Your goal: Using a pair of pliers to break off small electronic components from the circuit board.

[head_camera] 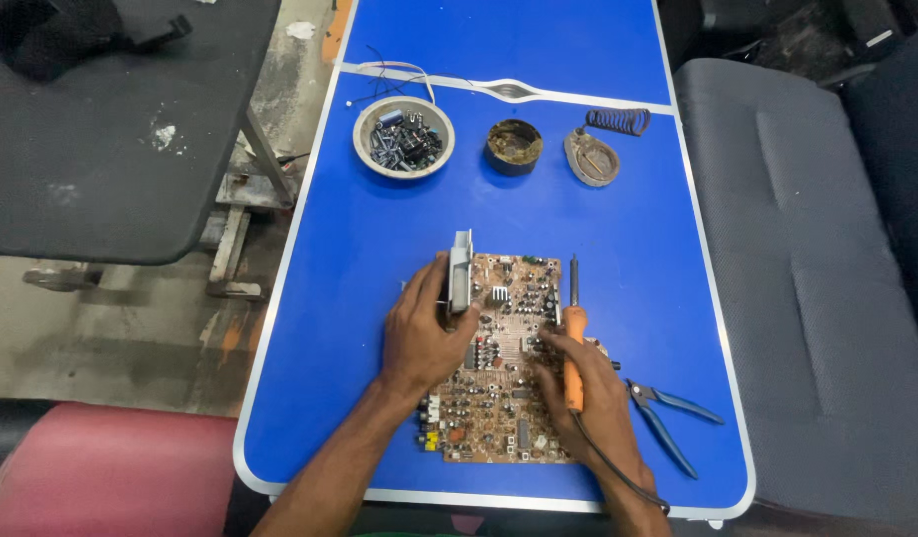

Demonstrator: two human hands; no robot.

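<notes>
Circuit board (499, 368) on blue table (618, 239); left hand (424, 338) fingers grasping its edge, right hand (588, 393) clenched round orange soldering iron (574, 348).

I am wearing nothing on my hands: no gloves, rings or watch are showing on either one. My left hand (419, 333) and right hand (590, 393) are both bare, with the fingers uncovered to the tips. My forearms are showing bare too, with no sleeves reaching into view from the bottom edge of the picture.
</notes>
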